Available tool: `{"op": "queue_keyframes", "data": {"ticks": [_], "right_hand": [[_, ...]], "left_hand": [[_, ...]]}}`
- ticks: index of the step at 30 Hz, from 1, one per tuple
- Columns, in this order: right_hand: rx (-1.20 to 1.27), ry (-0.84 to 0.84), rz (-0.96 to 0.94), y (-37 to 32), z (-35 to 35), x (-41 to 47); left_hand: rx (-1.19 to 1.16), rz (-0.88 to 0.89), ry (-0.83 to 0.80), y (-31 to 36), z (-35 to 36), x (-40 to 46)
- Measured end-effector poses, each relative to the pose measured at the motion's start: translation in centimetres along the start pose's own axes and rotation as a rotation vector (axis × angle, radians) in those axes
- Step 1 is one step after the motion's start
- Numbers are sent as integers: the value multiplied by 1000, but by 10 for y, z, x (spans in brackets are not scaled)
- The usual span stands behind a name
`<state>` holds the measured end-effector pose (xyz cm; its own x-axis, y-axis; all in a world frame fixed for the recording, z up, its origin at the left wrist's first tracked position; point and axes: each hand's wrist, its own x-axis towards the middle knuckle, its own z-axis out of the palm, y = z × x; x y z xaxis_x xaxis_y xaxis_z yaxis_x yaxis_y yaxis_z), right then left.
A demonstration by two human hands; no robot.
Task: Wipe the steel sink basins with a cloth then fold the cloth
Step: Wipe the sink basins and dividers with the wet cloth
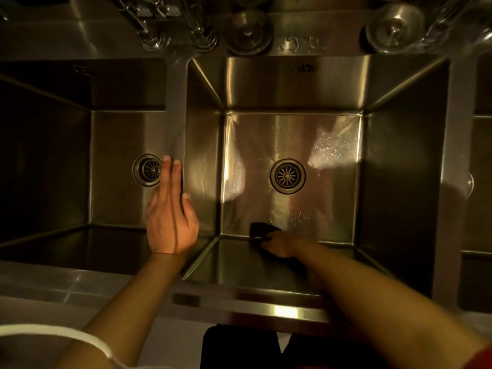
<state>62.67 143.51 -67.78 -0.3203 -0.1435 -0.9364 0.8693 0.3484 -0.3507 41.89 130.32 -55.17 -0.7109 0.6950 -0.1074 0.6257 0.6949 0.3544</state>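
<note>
While the dark crumpled cloth (262, 230) sits at the near edge of the middle steel sink basin's (399, 169) floor, the right hand (282, 245) presses on it.
Round drain (287, 176) lies beyond, water drops toward the far right corner; left hand (170, 217), fingers straight, rests on the divider (175, 102) beside the left steel basin (117, 169), holding nothing.

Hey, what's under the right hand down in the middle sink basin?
A dark cloth, pressed by the right hand where the basin's floor meets its near wall. Only its far corner shows; the rest is covered by the hand.
</note>
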Motion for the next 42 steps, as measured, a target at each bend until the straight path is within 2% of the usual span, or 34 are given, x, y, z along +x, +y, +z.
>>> {"op": "queue_keyframes", "data": {"ticks": [5,8,16,21,26,31,37,42], "right_hand": [[-88,19,158,77,-13,-26],[-121,13,164,80,-13,-50],[-51,2,-297,-58,14,-84],[14,25,-386,-111,33,-52],[27,22,-335,-116,35,-16],[8,85,-229,-83,28,4],[228,177,-67,-41,10,8],[455,363,-132,-29,-23,-17]], "left_hand": [[-27,-11,-9,0,-2,-1],[-30,-12,0,1,-2,-2],[-27,-8,20,2,-3,-4],[-19,-2,33,2,-2,-4],[-16,-14,30,4,-3,-4],[-12,-33,27,5,-3,-4],[-13,-60,21,6,-5,-4],[-15,-54,30,5,-4,-4]]}}
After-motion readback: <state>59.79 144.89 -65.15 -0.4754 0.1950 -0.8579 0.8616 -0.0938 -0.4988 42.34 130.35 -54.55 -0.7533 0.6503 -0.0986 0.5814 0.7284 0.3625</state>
